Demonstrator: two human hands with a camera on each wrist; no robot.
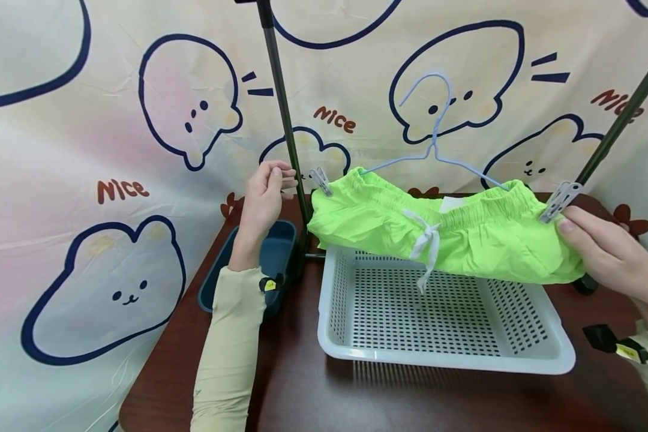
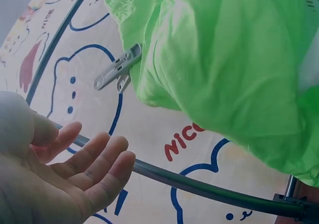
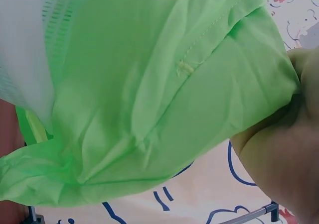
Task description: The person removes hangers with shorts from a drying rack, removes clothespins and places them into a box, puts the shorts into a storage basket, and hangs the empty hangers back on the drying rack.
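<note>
Bright green shorts (image 1: 480, 240) with a white drawstring (image 1: 428, 240) hang by the waistband on a light blue wire hanger (image 1: 437, 141). A grey clothespin (image 1: 321, 181) bites the left end of the waistband, and a second grey clothespin (image 1: 560, 201) sits at the right end. My right hand (image 1: 607, 249) grips the shorts' right side just by that second clothespin. To the left of the shorts, my left hand (image 1: 267, 189) is raised with relaxed fingers and nothing in them. In the left wrist view its palm (image 2: 60, 189) faces up, apart from the clothespin (image 2: 119, 67).
Below the shorts, a white perforated basket (image 1: 445, 355) stands on the dark wooden table (image 1: 302, 384). A dark blue bin (image 1: 207, 288) lies left of it, under my left forearm. Dark rack poles (image 1: 283, 96) rise on both sides, before a printed curtain (image 1: 43, 156).
</note>
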